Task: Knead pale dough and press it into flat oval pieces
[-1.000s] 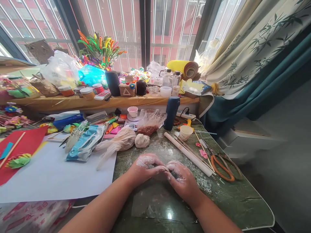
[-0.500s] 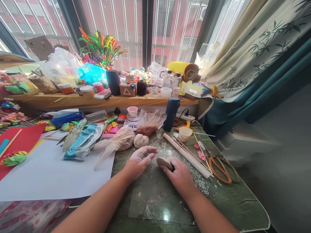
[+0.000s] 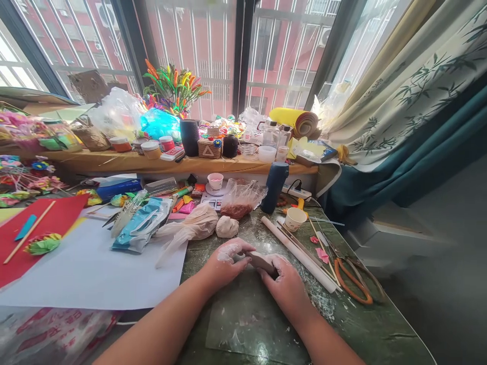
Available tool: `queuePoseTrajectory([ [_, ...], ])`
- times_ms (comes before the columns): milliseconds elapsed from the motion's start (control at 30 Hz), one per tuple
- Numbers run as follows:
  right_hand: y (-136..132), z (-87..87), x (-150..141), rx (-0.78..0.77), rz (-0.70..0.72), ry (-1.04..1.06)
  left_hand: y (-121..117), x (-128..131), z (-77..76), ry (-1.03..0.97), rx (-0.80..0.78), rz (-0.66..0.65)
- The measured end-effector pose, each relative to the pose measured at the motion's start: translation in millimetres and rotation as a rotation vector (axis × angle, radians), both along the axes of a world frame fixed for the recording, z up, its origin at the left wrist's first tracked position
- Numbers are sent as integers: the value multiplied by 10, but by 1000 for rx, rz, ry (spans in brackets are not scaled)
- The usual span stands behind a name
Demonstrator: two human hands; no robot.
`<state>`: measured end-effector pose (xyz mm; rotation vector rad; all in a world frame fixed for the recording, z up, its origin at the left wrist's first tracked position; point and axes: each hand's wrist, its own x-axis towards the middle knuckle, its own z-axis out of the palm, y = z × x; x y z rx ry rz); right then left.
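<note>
A flattened brown piece of clay is held between my two hands above a clear plastic sheet on the dark green table. My left hand, dusted with white powder, pinches its left end with thumb and fingers. Around the right end my right hand is closed, also powdery. Just beyond my left hand sits a lump of white dough, beside a knotted plastic bag. A white rolling pin lies to the right of my hands.
Scissors with orange handles and thin sticks lie right. Farther back stand a paper cup, a dark blue cylinder and a bag of reddish-brown material. White paper and a blue wipes packet are left.
My left hand has come in from beside the clay and now grips its left end. The clay has turned in my right hand. The camera view has shifted slightly.
</note>
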<state>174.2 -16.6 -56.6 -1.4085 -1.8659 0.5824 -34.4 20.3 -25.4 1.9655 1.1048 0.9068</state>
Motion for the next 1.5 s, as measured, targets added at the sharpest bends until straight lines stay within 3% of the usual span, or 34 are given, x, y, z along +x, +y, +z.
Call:
queuePoseTrajectory([
  [200,-34,-36,14,1,-4,-52,-22,-47,27,60,31,-69],
  [367,-79,-6,27,58,41,12,-62,-45,61,79,97,-56],
  [500,-118,30,39,159,23,67,-82,-52,51,91,52,-18],
  [633,-96,24,32,116,25,6,-87,-72,67,109,30,-56],
  [1067,-54,99,29,-49,66,138,-24,-8,8,54,-73,-40],
  [1233,-76,104,44,55,34,170,-32,-15,26,-96,-105,-6],
  [1400,-52,79,4,0,69,24,-27,-47,39,-72,-190,-56],
  [1500,-71,84,5,67,45,71,0,-28,18,-100,-91,42],
])
